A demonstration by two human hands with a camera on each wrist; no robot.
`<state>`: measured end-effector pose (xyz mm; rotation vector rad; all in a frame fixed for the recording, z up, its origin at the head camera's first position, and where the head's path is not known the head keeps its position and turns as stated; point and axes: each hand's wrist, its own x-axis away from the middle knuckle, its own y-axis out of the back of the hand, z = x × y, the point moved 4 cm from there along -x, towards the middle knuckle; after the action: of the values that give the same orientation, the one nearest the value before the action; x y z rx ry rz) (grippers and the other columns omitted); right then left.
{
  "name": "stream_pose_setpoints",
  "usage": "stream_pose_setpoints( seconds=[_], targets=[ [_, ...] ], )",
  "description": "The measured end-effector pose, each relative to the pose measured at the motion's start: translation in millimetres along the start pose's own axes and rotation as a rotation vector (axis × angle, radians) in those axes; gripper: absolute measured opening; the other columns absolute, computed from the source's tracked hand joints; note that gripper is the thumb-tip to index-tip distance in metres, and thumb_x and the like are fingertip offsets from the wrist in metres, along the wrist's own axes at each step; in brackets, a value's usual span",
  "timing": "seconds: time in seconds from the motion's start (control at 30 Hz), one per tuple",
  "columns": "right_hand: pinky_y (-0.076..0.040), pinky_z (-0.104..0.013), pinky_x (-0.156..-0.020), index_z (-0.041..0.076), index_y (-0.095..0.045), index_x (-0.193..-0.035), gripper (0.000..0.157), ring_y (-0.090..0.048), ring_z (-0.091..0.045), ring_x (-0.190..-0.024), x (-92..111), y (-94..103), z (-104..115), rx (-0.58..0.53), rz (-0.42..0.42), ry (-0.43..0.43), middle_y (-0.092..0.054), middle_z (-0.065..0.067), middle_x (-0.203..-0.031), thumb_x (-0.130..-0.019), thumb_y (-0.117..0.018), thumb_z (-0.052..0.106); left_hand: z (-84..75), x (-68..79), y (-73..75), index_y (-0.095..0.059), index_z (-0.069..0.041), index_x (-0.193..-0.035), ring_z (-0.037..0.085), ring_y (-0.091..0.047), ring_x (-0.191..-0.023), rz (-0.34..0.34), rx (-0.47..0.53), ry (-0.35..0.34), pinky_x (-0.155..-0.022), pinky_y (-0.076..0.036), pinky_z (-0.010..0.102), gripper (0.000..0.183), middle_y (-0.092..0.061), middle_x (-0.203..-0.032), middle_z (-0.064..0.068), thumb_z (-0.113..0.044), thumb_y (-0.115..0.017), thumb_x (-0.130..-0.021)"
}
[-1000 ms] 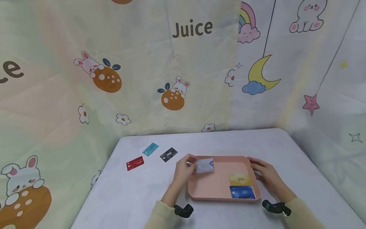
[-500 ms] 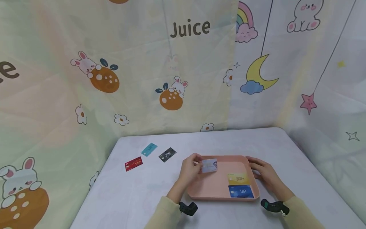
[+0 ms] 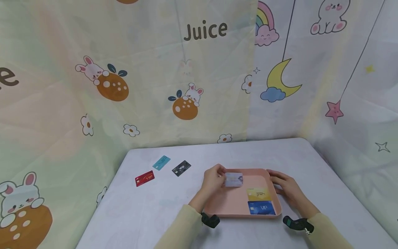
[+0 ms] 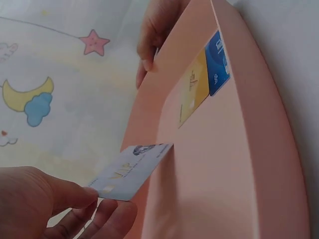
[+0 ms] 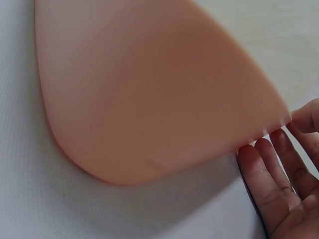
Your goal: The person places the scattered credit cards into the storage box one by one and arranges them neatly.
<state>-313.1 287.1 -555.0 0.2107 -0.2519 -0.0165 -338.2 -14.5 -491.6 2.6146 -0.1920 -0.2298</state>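
My left hand pinches a pale silver-white VIP card by its left short edge, between thumb and fingers. In the left wrist view, the card is tilted, its far edge close over the floor of the pink tray. A yellow card and a blue VIP card lie together at the tray's near right. My right hand touches the tray's right edge; in the right wrist view, its fingertips meet the outer wall of the tray.
On the white table, left of the tray, lie a red VIP card, a teal card and a black VIP card. A printed fabric backdrop stands behind and beside the table.
My left hand has moved right with the pale card, carrying it from the tray's far left corner further in over the tray. My right hand stays at the tray's right edge.
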Motion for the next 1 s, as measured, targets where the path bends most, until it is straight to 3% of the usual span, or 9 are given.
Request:
stream_pose_setpoints(
  seconds=[0.17,0.37,0.5,0.77,1.0],
  targets=[
    [-0.058,-0.026,-0.092,0.009,-0.036,-0.160,0.068,-0.043,-0.040,-0.144,-0.1,1.6,-0.4,-0.010,0.000,0.000,-0.035,-0.021,-0.165,-0.105,-0.058,0.043,-6.5,-4.9,-4.8,-0.070,-0.012,-0.099,0.003,-0.058,-0.059,-0.020,-0.058,0.032,-0.050,-0.050,0.018,0.014,-0.065,-0.081,-0.005,-0.003,-0.071,-0.088],
    [-0.057,-0.027,-0.095,0.009,-0.035,-0.161,0.069,-0.040,-0.041,-0.147,0.6,1.1,-1.0,-0.024,0.017,0.003,-0.033,-0.020,-0.166,-0.105,-0.058,0.042,-2.7,-4.1,-14.6,-0.067,-0.002,-0.108,0.012,-0.064,-0.062,0.054,0.125,0.120,-0.047,-0.050,0.022,0.018,-0.061,-0.083,0.000,0.003,-0.069,-0.091],
    [-0.057,-0.027,-0.096,0.008,-0.034,-0.161,0.067,-0.039,-0.041,-0.147,0.9,1.0,-0.9,-0.025,0.018,0.002,-0.032,-0.020,-0.166,-0.106,-0.057,0.040,-1.1,-4.9,-18.2,-0.067,0.001,-0.108,0.013,-0.066,-0.064,0.059,0.161,0.133,-0.049,-0.051,0.022,0.019,-0.060,-0.084,0.001,0.004,-0.068,-0.090],
    [-0.057,-0.028,-0.096,0.008,-0.036,-0.160,0.065,-0.040,-0.041,-0.147,0.3,0.5,1.2,-0.020,0.011,-0.010,-0.033,-0.021,-0.165,-0.106,-0.057,0.037,1.1,-7.8,-26.0,-0.066,-0.001,-0.107,0.013,-0.066,-0.065,0.064,0.176,0.170,-0.058,-0.061,0.032,0.018,-0.061,-0.082,0.003,0.005,-0.068,-0.090],
    [-0.057,-0.027,-0.095,0.008,-0.037,-0.160,0.065,-0.041,-0.041,-0.146,0.5,0.0,0.3,-0.028,0.005,-0.011,-0.034,-0.021,-0.165,-0.106,-0.058,0.036,1.5,-10.3,-34.8,-0.066,-0.003,-0.107,0.013,-0.066,-0.067,0.075,0.130,0.213,-0.059,-0.057,0.023,0.018,-0.061,-0.084,0.003,0.004,-0.068,-0.091]
  ],
)
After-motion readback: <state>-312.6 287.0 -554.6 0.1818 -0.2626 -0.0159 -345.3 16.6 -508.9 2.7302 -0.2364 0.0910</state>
